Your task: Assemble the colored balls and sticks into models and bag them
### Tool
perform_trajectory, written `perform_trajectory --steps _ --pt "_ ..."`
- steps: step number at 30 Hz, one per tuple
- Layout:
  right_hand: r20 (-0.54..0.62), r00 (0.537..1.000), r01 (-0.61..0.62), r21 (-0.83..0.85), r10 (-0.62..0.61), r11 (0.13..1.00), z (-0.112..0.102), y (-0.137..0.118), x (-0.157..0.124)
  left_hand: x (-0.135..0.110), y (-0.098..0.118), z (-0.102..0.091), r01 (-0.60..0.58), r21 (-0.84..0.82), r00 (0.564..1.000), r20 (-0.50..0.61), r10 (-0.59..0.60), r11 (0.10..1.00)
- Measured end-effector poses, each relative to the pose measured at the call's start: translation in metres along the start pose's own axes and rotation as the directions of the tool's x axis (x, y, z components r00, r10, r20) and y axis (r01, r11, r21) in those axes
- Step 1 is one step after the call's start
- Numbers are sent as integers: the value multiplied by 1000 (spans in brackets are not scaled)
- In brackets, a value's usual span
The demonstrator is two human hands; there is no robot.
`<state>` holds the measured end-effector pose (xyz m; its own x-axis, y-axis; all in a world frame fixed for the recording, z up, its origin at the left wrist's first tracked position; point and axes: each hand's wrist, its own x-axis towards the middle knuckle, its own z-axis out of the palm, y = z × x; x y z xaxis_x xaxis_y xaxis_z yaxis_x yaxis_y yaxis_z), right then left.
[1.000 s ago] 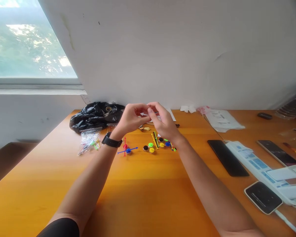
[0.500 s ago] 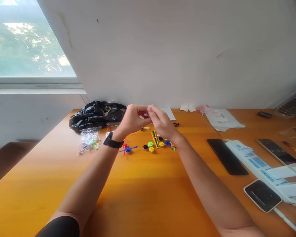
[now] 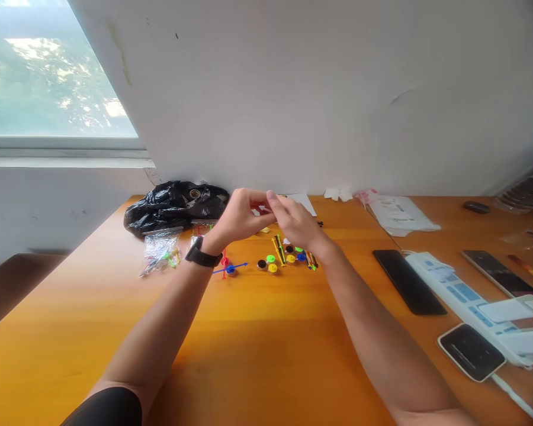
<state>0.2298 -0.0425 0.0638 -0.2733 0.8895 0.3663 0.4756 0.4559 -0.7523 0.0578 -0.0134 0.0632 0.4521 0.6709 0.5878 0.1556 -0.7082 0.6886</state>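
Note:
My left hand [image 3: 238, 216] and my right hand [image 3: 295, 222] meet fingertip to fingertip above the orange table [image 3: 257, 343], both pinched on a small red piece [image 3: 263, 209] held between them. A black watch [image 3: 202, 255] sits on my left wrist. Below the hands lie small plastic parts: a blue and red assembly of thin rods on a round hub [image 3: 230, 268], several coloured discs [image 3: 272, 264], and yellow and black sticks [image 3: 279, 249].
A crumpled black bag [image 3: 173, 207] and a clear packet of coloured parts [image 3: 160, 253] lie at the left rear. To the right are papers [image 3: 400, 214], a black phone [image 3: 408, 281], a white strip of blue labels [image 3: 464, 296] and more phones [image 3: 471, 351].
The hands have stayed together at the same spot, shifting slightly lower and turning the small piece between the fingertips. Nothing on the table has moved.

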Motion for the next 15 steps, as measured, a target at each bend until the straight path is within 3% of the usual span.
perform_trajectory --steps 11,15 --pt "-4 998 -64 11 64 998 -5 -3 0 -1 5 0 -1 -3 1000 23 1 1000" --pt "-68 997 -45 -7 45 999 -2 -2 2 0 7 0 -31 18 999 19 30 999"
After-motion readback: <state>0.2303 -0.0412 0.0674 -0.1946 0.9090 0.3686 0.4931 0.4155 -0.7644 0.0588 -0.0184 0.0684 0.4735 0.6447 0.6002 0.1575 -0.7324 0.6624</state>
